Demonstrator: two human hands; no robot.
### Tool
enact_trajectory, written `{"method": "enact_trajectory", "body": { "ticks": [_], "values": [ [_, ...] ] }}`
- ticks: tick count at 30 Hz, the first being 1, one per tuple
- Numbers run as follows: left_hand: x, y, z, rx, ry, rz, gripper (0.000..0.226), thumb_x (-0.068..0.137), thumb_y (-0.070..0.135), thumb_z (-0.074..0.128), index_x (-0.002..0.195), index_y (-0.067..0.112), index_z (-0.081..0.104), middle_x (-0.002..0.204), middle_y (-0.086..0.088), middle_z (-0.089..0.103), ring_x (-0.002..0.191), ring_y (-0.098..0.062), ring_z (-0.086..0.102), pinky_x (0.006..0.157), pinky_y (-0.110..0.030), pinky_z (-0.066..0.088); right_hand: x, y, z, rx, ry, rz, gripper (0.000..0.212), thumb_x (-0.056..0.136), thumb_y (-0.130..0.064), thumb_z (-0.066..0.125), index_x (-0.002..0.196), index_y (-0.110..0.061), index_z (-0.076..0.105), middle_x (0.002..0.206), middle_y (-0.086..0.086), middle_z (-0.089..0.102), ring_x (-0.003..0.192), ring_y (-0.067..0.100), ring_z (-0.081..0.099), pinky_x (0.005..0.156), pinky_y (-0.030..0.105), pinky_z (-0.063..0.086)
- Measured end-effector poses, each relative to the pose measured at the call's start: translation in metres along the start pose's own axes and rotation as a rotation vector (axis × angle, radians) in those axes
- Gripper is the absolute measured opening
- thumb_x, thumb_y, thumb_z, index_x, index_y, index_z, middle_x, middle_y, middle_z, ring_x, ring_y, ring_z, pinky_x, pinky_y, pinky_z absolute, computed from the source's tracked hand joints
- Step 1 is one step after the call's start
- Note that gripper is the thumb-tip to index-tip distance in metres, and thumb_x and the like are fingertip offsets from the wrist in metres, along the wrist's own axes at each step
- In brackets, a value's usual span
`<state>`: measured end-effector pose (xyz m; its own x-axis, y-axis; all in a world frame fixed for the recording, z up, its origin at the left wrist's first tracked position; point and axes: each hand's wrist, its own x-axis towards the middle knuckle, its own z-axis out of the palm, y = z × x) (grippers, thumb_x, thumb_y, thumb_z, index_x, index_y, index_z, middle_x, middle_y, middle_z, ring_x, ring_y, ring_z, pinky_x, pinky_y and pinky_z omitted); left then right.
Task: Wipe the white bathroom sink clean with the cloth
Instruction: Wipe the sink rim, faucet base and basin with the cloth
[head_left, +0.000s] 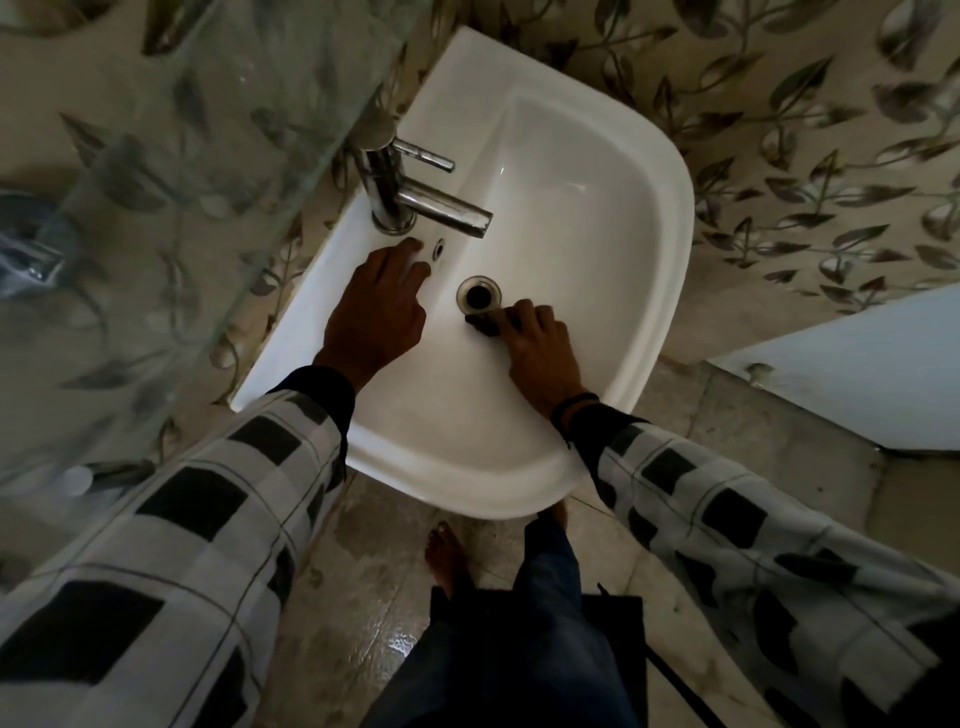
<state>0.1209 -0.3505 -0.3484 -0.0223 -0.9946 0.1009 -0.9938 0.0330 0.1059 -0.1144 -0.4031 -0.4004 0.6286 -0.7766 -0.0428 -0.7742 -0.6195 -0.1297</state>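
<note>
Right hand (540, 349) grips dark cloth (480, 323), pressed on sink (670, 249) basin, touching drain (479, 294) rim. Left hand (378, 307) flat, fingers straight, on faucet (441, 208) ledge beside overflow hole (439, 249). Curved rim well apart from both.

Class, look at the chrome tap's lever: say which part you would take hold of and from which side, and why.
Judging by its pose, take the lever near its free end, a finger-and-thumb grip from over the basin, above the spout. It juts out as a slim bar; the glass shelf crowds its root.
</note>
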Motion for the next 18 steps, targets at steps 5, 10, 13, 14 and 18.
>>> {"method": "enact_trajectory", "body": {
  "ticks": [5,10,13,14,18],
  "values": [
    [0.0,0.001,0.0,0.007,-0.007,-0.002,0.044,0.085,0.016,0.046,0.127,0.008,0.058,0.146,-0.015,0.049,0.127,-0.035,0.05,0.104,-0.042,0.045,0.035,0.014,-0.02,0.155,-0.095,0.104,0.029,0.083,0.0,0.055,0.11,0.0,0.063,0.108,0.021,0.054,0.093,0.04,0.053,0.068,0.046,0.049],
    [0.0,0.001,0.001,-0.005,-0.008,-0.022,0.045,0.084,0.015,0.047,0.127,0.009,0.057,0.147,-0.014,0.049,0.128,-0.034,0.049,0.103,-0.041,0.044,0.067,0.032,-0.028,0.281,-0.025,0.127,0.02,0.094,-0.016,0.053,0.102,-0.004,0.067,0.109,0.02,0.055,0.093,0.038,0.054,0.073,0.04,0.042],
    [0.001,0.001,0.001,0.003,-0.017,-0.023,0.045,0.085,0.016,0.046,0.128,0.009,0.057,0.147,-0.013,0.049,0.129,-0.034,0.049,0.104,-0.041,0.044,0.072,0.039,-0.018,0.214,0.074,0.066,0.015,0.087,-0.005,0.06,0.1,-0.003,0.068,0.102,0.021,0.059,0.087,0.04,0.056,0.067,0.039,0.047],
    [0.001,0.001,0.001,0.003,-0.02,-0.023,0.045,0.085,0.016,0.046,0.128,0.01,0.057,0.147,-0.013,0.049,0.129,-0.034,0.048,0.104,-0.041,0.044,0.069,0.039,-0.012,0.162,0.106,-0.011,0.018,0.082,-0.001,0.062,0.098,-0.004,0.069,0.099,0.021,0.061,0.084,0.04,0.057,0.063,0.04,0.05],
    [0.001,0.001,0.0,0.005,-0.012,-0.018,0.044,0.084,0.016,0.048,0.127,0.009,0.057,0.147,-0.013,0.049,0.128,-0.034,0.049,0.102,-0.041,0.045,0.048,0.035,0.01,-0.052,0.084,-0.269,0.041,0.076,-0.008,0.039,0.098,-0.005,0.073,0.108,0.018,0.065,0.091,0.041,0.062,0.064,0.037,0.047]
  ]
}}
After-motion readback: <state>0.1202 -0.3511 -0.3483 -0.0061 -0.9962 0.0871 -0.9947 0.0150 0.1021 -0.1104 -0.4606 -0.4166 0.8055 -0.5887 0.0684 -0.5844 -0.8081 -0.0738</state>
